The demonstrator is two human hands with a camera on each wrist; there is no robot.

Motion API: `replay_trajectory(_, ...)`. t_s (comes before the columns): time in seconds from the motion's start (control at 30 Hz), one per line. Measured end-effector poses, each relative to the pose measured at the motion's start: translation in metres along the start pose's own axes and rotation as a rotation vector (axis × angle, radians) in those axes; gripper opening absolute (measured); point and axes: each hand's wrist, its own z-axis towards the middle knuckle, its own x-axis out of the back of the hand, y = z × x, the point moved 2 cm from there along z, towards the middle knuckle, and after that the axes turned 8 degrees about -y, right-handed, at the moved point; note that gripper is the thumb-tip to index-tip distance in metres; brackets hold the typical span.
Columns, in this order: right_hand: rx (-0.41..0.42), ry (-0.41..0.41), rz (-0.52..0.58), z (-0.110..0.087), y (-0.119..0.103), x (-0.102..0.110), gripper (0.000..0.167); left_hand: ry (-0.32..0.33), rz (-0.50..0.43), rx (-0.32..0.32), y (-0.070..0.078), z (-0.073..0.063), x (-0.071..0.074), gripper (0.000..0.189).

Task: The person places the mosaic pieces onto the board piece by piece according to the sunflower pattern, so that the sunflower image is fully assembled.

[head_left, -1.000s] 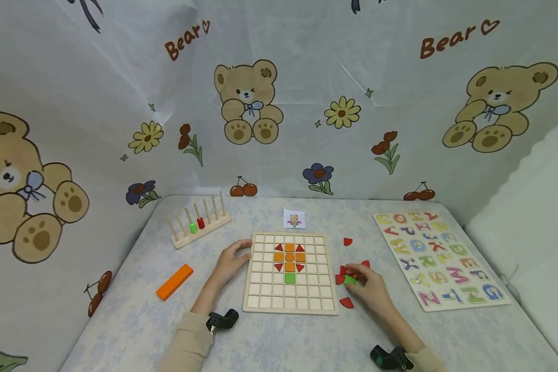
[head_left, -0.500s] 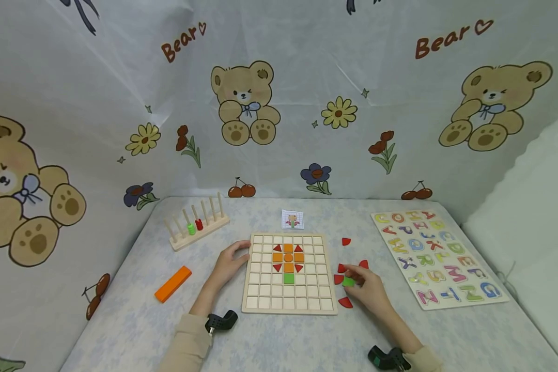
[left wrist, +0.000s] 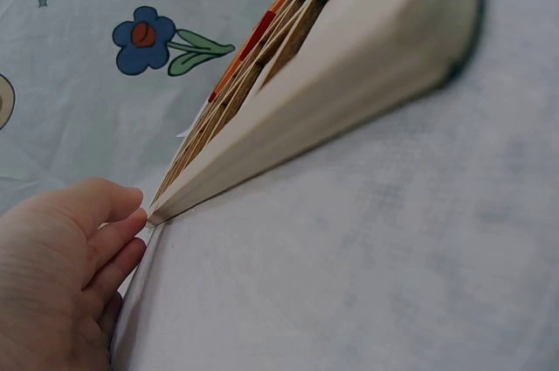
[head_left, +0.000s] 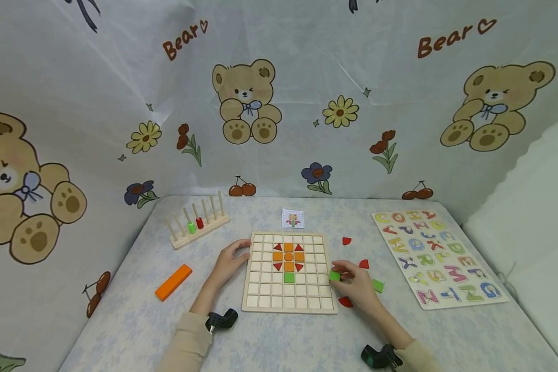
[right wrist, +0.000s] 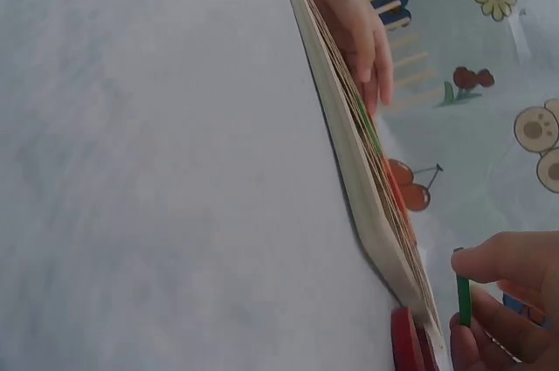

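My right hand [head_left: 355,284] pinches a green square tile [head_left: 335,276] between thumb and fingers, at the right rim of a wooden grid board [head_left: 265,305]. In the right wrist view that green tile [right wrist: 464,301] is seen edge-on, raised beside the board. The left hand [head_left: 228,262] rests its fingertips against the board's left edge. Set in the grid are orange squares [head_left: 289,266] around an orange round piece, red triangles [head_left: 277,266], and one green square [head_left: 289,277] below them. Another green tile [head_left: 377,285] lies just right of the right hand.
Rounded red pieces [head_left: 346,241] lie right of the board, some partly hidden by the right hand. A picture card [head_left: 292,218] lies behind the board. A peg rack [head_left: 200,230] and an orange bar [head_left: 173,282] stand left; a letter board [head_left: 439,261] lies right.
The right hand has picked up a green tile and moved left to the board's edge. A second green tile now shows behind it. The left hand stays in place.
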Motion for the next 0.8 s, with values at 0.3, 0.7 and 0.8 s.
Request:
replay_trajectory(0.3,0.193,-0.149,0.069,0.009,-0.029,-0.043,0.040,-0.004,-0.005,-0.005,0.002,0.000,-0.001,0.040)
replay_trajectory(0.7,0.225,-0.261,0.002,0.013,-0.047,-0.075,0.039,-0.016,-0.001,-0.004,-0.002,0.002,0.002,0.038)
replay_trajectory(0.8,0.214,-0.259,-0.008,0.012,-0.047,-0.078,0.038,-0.012,-0.003,0.004,-0.002,0.002,0.002,0.038)
